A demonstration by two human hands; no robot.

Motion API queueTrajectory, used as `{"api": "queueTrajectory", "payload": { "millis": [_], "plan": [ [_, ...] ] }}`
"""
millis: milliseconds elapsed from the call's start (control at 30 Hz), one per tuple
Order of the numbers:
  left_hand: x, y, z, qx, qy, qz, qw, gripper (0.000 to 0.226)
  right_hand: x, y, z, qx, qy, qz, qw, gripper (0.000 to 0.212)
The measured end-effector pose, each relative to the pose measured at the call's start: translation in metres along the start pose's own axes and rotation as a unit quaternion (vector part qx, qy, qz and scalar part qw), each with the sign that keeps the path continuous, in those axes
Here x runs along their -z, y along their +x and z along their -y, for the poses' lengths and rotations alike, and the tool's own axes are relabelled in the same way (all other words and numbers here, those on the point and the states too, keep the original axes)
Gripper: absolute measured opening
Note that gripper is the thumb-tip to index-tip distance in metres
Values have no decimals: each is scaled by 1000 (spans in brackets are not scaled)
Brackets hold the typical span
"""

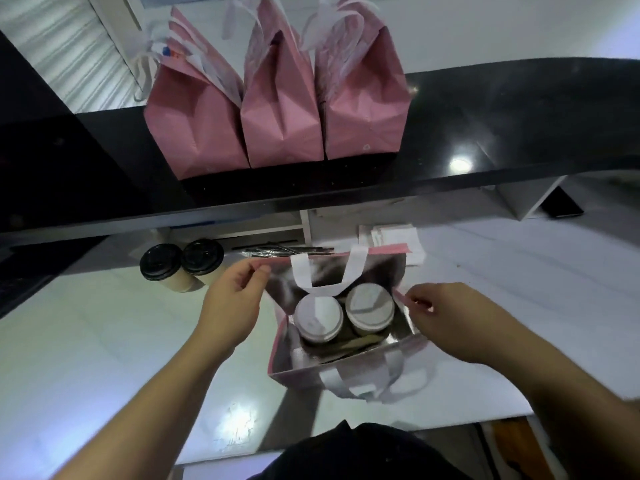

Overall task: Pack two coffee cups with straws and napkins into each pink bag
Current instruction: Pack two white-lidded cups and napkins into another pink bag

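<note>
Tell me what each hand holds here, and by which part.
Both hold the open pink bag: left hand pinches its left rim corner, right hand pinches the right rim edge.

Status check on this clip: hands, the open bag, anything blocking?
Left hand and right hand pinch opposite rims of open pink bag. Two white-lidded cups inside. Two black-lidded cups wait on counter. Nothing blocking.

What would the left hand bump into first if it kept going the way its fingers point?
Probably the white handle of the open pink bag, whose rim the left hand already pinches; depth is uncertain.
</note>
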State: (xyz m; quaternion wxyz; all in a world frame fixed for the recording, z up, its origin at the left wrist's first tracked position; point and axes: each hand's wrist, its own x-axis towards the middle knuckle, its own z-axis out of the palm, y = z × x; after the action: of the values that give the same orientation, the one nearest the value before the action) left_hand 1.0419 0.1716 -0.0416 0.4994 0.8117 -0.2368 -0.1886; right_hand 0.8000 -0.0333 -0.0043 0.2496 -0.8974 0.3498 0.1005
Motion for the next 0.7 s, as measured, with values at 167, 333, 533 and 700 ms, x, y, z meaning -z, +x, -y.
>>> {"api": "queueTrajectory", "payload": {
  "millis": [167, 333, 533, 700],
  "plan": [
    [-13, 14, -7, -10, -5, 34, 999, 35, 0, -18, -6, 13, 25, 28, 999, 16],
    [-18, 20, -4, -1, -8, 34, 999, 26, 9, -3, -17, -13, 93, 39, 995, 37],
    [-17, 21, -3, -11, -3, 39, 999, 30, 11, 71, -49, -90, 81, -81, 989, 23],
    [-16, 22, -3, -26, 25, 49, 998, 29, -2, 133, -58, -56, -18, -74, 996, 24]
  ]
}}
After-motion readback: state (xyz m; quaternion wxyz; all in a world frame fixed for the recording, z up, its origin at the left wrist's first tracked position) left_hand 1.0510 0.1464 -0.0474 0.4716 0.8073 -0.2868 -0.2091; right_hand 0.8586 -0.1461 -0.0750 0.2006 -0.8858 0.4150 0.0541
